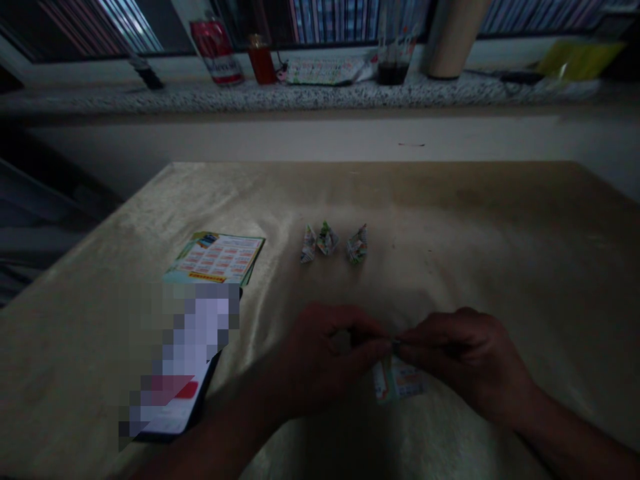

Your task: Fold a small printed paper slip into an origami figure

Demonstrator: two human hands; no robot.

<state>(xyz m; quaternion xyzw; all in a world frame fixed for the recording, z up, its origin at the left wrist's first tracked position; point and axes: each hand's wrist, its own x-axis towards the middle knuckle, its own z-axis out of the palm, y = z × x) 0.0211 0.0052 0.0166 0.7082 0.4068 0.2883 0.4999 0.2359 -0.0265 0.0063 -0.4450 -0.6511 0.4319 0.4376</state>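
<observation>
Near the front of the table, a small printed paper with green and orange markings hangs below my fingertips. My left hand pinches its upper edge between thumb and forefinger. From the other side my right hand pinches the same edge, its fingertips almost touching the left ones. The paper's top is hidden behind the fingers. Farther back stand three small folded paper pieces: one on the left, one beside it, and one apart on the right.
A stack of printed sheets lies at left, with a lit phone in front, close to my left forearm. On the granite sill behind the table are a red can, a small reddish bottle, a cup of dark liquid and a cylinder.
</observation>
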